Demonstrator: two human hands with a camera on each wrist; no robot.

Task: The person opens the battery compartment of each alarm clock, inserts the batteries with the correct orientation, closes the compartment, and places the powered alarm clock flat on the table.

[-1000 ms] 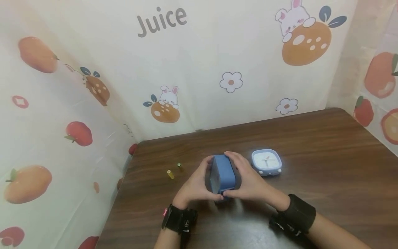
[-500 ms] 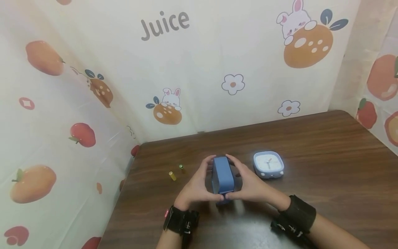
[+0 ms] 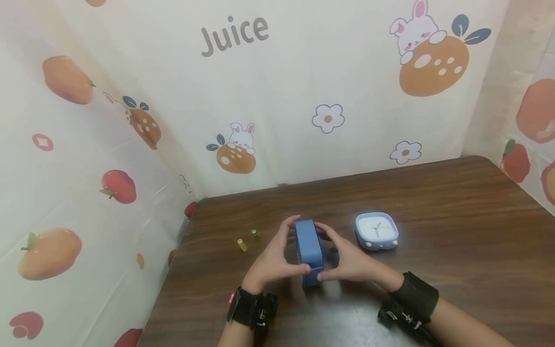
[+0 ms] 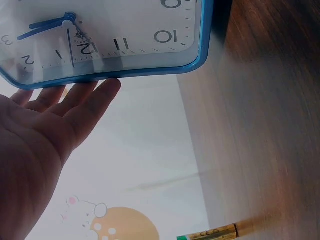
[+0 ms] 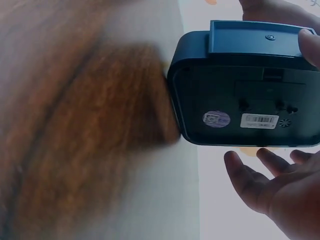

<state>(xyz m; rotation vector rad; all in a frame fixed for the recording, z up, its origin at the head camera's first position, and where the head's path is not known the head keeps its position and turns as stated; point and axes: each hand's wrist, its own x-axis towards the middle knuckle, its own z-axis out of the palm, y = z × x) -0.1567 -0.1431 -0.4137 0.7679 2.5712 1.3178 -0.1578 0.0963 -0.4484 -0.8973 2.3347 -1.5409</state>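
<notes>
A blue alarm clock (image 3: 309, 246) stands on its side between both hands, its edge facing up in the head view. My left hand (image 3: 270, 262) holds it, fingers at the far edge and thumb at the near end. In the left wrist view these fingertips touch the rim by the 12 on the clock face. Spread around the other side, my right hand (image 3: 352, 260) has its fingers slightly apart from the rim in the right wrist view. Its thumb lies close to the base; contact is unclear. The back of the clock (image 5: 250, 92) carries a barcode label and small knobs.
A second light blue clock (image 3: 376, 231) lies face up to the right on the wooden table (image 3: 451, 207). Left of the hands are a gold battery (image 3: 242, 245) and a green-ended battery (image 3: 254, 233). A printed curtain (image 3: 286, 82) borders the table's back and sides.
The held clock has turned slightly, its face going out of sight in the head view. My right thumb and fingers have loosened from it. The head view has shifted a little.
</notes>
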